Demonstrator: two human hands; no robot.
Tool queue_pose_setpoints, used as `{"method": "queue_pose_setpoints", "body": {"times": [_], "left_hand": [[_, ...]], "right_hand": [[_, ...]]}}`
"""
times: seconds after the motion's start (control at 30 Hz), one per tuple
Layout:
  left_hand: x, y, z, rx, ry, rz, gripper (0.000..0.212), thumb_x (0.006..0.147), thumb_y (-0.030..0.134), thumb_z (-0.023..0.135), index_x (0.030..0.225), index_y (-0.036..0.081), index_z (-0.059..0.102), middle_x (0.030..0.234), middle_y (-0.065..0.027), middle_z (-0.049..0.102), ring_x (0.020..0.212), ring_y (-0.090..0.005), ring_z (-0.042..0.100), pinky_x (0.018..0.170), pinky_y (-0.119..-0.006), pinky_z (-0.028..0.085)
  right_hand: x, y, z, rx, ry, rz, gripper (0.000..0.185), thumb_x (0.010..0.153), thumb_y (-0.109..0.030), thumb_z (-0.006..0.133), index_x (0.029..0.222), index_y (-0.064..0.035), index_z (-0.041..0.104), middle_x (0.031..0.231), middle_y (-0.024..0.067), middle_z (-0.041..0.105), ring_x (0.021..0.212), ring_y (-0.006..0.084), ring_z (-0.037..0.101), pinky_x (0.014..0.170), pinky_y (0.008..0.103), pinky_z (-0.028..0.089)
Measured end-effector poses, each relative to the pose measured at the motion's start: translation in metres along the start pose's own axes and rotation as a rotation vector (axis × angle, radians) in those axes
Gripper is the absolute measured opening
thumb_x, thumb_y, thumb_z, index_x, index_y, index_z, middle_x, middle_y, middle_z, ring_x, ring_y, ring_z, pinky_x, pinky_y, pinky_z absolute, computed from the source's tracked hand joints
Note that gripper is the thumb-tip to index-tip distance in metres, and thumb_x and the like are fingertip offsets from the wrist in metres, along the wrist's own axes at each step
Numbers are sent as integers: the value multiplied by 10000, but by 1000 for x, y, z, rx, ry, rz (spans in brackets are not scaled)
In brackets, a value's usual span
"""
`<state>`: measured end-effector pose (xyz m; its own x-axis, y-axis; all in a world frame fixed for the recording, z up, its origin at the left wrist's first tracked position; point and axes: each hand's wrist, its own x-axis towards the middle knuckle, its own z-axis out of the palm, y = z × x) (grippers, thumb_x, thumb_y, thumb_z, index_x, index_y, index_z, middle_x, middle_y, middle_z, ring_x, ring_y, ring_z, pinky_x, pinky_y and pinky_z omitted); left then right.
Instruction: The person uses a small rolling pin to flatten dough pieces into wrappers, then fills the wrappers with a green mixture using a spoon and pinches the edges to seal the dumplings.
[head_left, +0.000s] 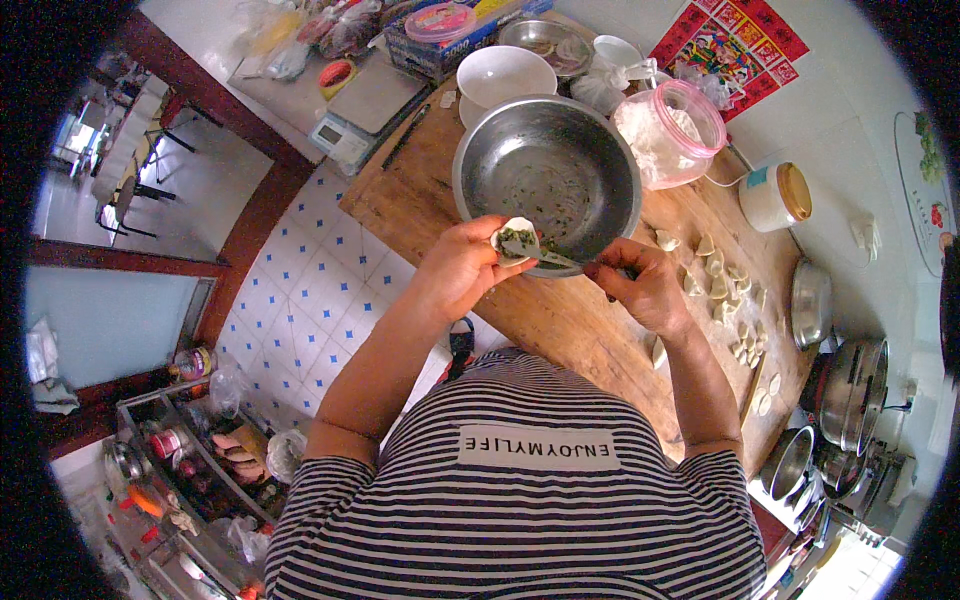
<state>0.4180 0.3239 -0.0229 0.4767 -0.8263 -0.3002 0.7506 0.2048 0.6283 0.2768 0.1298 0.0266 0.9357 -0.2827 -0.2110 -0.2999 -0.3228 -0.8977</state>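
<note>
My left hand (463, 262) holds a round dough wrapper (520, 225) with green filling (514, 238) on it, over the near left rim of a large steel bowl (546, 180). In my right hand (637, 283) is the handle of a metal spoon or spreader (551, 258); its flat end rests on the filling. Bits of green filling cling inside the bowl. Right of my right hand, several folded dumplings (718, 285) lie on the floured wooden table (555, 319). Small dough pieces (748, 345) and flattened rounds (763, 401) lie nearer me, beside a partly visible rolling pin (752, 390).
Behind the steel bowl stand a white bowl (506, 75) and an open pink-rimmed jar of flour (664, 135). A gold-lidded jar (776, 196) is by the wall. A kitchen scale (371, 109) sits at the back left. Metal pots (851, 394) stand at the far right.
</note>
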Motion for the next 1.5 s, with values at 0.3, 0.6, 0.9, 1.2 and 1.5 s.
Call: {"method": "queue_pose_setpoints", "body": {"times": [0.3,0.6,0.9,1.2,1.5], "left_hand": [[1,-2,6,127,10,-12,362,820,-71,401,1173,-92,475,1171,-197,547,1100,-311,543,982,-402,439],[5,-3,-5,-131,-121,-40,391,805,-59,415,1191,-91,461,1186,-200,536,1105,-329,538,1013,-431,409],[3,0,-8,-113,-119,-126,460,766,-90,399,1224,-109,426,1216,-227,515,1109,-337,537,1005,-417,417],[-1,2,-2,56,-64,-119,414,786,-74,403,1194,-116,463,1157,-197,557,1075,-323,561,963,-382,452],[-1,2,-11,243,-154,45,416,802,-113,453,1213,-47,451,1206,-164,537,1090,-296,565,950,-347,462]], "right_hand": [[10,-2,-4,-146,13,31,130,806,-148,666,804,-20,644,651,-6,578,558,72,536,502,230,425],[-2,32,0,319,47,217,140,832,-198,642,829,-58,645,624,-20,545,521,51,460,451,213,340],[3,22,-16,137,32,-135,45,785,-47,677,827,-41,661,695,-10,589,600,60,525,539,206,427],[12,13,-17,-38,-31,-166,41,789,9,661,825,-4,647,708,-26,578,580,28,477,515,180,379],[23,41,-22,-120,164,-47,117,810,-150,664,849,-40,656,696,42,607,611,152,573,560,269,452]]}}
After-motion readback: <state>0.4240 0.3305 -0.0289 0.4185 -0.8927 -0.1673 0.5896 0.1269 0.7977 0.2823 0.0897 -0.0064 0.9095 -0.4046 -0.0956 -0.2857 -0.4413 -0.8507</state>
